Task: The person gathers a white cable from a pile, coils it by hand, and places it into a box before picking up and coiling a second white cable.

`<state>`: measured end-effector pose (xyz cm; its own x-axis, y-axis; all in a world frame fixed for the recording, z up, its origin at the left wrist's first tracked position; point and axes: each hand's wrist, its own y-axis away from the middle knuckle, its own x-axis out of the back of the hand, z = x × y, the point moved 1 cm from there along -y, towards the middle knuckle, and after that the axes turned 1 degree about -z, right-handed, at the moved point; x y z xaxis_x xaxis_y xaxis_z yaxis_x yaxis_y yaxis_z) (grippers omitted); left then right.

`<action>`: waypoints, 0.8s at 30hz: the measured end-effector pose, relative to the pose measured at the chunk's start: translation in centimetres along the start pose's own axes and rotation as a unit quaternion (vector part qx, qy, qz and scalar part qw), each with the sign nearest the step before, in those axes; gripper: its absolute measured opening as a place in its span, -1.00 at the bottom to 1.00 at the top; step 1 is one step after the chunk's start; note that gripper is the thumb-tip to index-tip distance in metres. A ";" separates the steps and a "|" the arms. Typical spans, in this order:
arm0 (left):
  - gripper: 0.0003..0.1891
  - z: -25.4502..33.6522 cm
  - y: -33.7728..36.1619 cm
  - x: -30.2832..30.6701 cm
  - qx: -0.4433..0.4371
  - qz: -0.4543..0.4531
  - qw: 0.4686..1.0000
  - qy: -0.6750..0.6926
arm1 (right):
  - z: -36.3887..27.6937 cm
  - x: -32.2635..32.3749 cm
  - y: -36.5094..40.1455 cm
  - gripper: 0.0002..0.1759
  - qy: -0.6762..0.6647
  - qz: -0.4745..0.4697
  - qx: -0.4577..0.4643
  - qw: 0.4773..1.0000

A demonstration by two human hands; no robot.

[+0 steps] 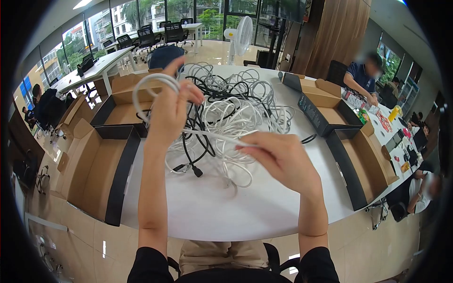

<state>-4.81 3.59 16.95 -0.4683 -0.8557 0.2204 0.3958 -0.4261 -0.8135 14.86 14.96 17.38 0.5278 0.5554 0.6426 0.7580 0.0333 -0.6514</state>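
My left hand (pixel 172 101) is raised over the left of the table, a white cable (pixel 207 134) looped around it and gripped there, the index finger pointing up. From it the cable runs across to my right hand (pixel 278 153), which pinches it between thumb and fingers. Behind and below both hands lies a tangled heap of white and grey cables (pixel 236 115). Black cables (pixel 203 141) are mixed in, and a black plug (pixel 197 171) lies at the heap's near edge. Part of the heap is hidden by my left hand and forearm.
Open cardboard boxes stand at both table sides: a near left box (pixel 94 165), a far left box (pixel 120 106), a near right box (pixel 361 165) and a far right box (pixel 325 108). A white fan (pixel 241 35) stands behind. A person (pixel 363 78) sits at the right.
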 end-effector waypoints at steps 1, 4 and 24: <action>-0.74 0.2 0.1 -0.5 0.042 -0.054 0.998 -0.005 | -0.2 0.3 0.1 -0.91 0.051 0.066 0.012 0.996; -0.76 1.5 0.6 -1.7 0.145 -0.208 0.967 0.014 | -0.6 2.4 0.0 -0.92 0.165 0.177 0.000 0.970; -0.76 8.3 1.6 0.4 0.013 -0.086 0.483 0.872 | 5.0 -3.4 -1.4 -0.83 -0.096 -0.002 -0.171 0.981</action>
<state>2.16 0.18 20.22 -0.4401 0.7304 -0.5224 0.2326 -0.4692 -0.8519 10.15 17.18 14.11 0.4672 0.7030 0.5362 0.8617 -0.2263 -0.4542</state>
